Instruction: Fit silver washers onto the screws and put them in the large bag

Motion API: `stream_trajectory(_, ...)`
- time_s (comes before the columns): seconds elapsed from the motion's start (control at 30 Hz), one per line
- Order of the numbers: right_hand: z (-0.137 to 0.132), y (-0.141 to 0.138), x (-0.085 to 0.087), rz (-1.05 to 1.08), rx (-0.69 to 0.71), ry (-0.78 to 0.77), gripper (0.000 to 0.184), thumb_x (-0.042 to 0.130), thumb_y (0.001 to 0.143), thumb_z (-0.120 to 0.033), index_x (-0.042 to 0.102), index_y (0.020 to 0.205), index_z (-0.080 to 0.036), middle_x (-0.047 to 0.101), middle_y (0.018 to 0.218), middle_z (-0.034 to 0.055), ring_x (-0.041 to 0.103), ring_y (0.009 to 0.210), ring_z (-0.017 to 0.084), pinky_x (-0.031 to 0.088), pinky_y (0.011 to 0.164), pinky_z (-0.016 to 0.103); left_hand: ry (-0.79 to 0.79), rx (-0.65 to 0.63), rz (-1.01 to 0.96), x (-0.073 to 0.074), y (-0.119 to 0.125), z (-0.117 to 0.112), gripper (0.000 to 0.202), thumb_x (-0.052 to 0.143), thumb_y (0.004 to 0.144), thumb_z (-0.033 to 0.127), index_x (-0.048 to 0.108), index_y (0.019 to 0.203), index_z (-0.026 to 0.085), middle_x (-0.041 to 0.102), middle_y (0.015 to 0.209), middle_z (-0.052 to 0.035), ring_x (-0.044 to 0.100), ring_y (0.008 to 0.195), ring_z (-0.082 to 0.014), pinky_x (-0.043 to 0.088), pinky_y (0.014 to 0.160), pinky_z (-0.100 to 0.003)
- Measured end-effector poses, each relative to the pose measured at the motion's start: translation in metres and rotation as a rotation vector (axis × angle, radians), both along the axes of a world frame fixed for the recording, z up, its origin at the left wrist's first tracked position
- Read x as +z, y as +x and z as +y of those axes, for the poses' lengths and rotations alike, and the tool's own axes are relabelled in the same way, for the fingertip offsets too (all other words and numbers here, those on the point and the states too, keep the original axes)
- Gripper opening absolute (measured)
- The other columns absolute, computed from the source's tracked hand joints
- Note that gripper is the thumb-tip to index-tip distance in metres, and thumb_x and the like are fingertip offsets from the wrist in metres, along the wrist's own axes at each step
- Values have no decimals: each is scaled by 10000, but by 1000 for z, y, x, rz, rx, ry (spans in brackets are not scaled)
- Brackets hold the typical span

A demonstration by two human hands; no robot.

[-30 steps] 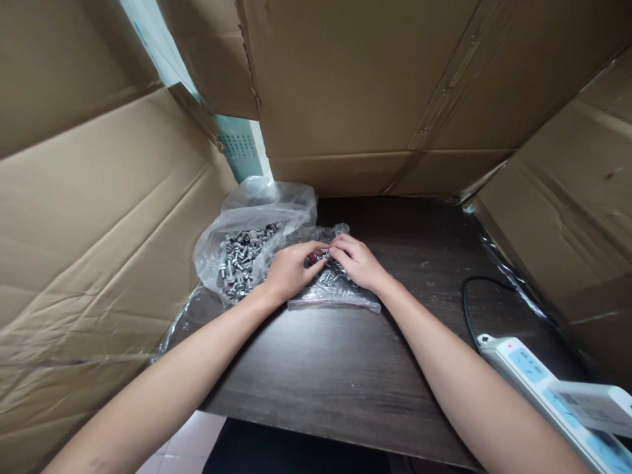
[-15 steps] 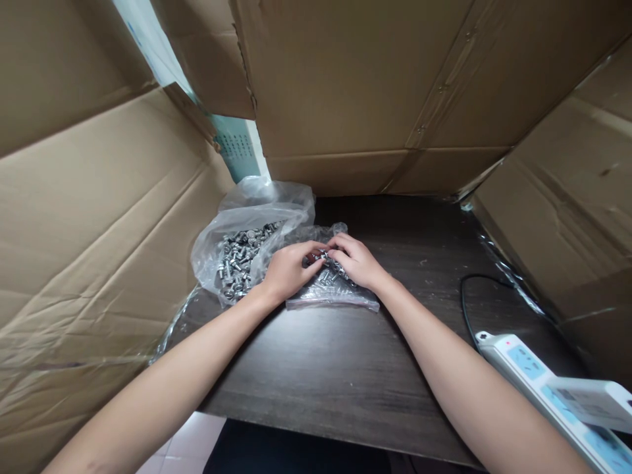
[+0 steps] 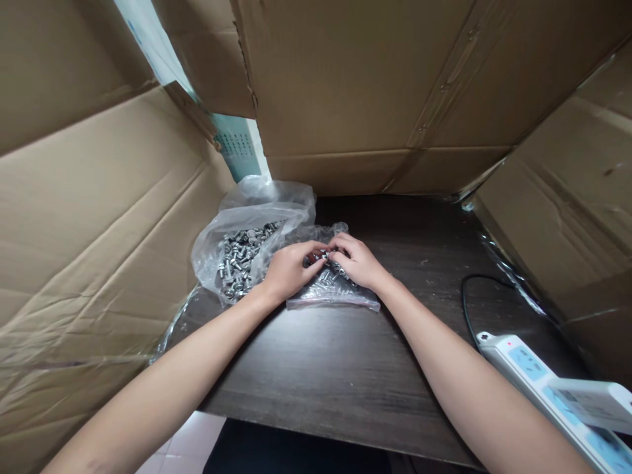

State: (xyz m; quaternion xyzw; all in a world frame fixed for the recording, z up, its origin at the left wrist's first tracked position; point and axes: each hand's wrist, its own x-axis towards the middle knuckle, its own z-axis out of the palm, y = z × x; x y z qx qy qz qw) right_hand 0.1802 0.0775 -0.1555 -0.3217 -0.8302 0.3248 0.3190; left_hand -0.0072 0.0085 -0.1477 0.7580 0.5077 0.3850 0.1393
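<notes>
My left hand [image 3: 291, 266] and my right hand [image 3: 356, 260] meet over a clear zip bag [image 3: 336, 304] lying flat on the dark table. Thumbs and fingers of both are pinched around a small shiny metal part [image 3: 325, 257], whose exact shape is too small to tell. More small silvery pieces [image 3: 330, 275] lie on or in the bag under my fingers. Just left of my left hand, a larger open plastic bag [image 3: 205, 253] holds many silver bolts [image 3: 241, 258] in a loose heap.
Cardboard walls [image 3: 375, 85] enclose the dark wooden table [image 3: 316, 368] at the back and both sides. At the lower right lies a white power strip [image 3: 523, 368] with a white plug-in block [image 3: 592, 401] and a black cable [image 3: 463, 296].
My hands stay in the same place over the bag. The fingertips have shifted only slightly around the small metal part.
</notes>
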Motion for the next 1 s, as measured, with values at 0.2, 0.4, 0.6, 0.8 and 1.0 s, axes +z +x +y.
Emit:
stream_trajectory(0.2,1,-1,-1,-3,18,-5,241,487,936,-237,609,735,-184,601,891,48,582,867,193,412,799,327,5,-9,5,0,0,0,167,702,901,187,711,1066,211,775,982,-9,733,878,-187,545,783,-295)
stream_trajectory(0.4,0,0,0,2,-13,-1,67,563,829,-191,630,832,-193,578,851,21,535,767,176,392,726,313,6,3,25,-1,0,0,151,705,893,174,716,1040,210,776,1000,-10,728,888,-194,541,792,-300)
stream_trajectory(0.6,0,-1,0,3,6,-2,223,499,909,-256,608,727,-185,600,885,46,582,858,193,405,789,328,8,2,38,-1,-1,0,128,703,899,191,715,1026,203,773,989,-16,726,893,-199,541,791,-303)
stream_trajectory(0.8,0,0,-1,-2,-13,7,81,553,841,-204,632,826,-191,588,853,25,540,776,177,393,734,314,13,-4,34,-2,-1,1,147,695,905,185,714,1048,213,773,1003,-14,723,892,-193,538,805,-303)
stream_trajectory(1.0,0,-1,-1,-7,10,7,206,505,903,-231,618,737,-185,600,893,42,579,849,185,405,786,321,11,3,44,-2,0,1,143,707,901,196,711,1044,207,773,1002,-17,723,904,-203,536,802,-315)
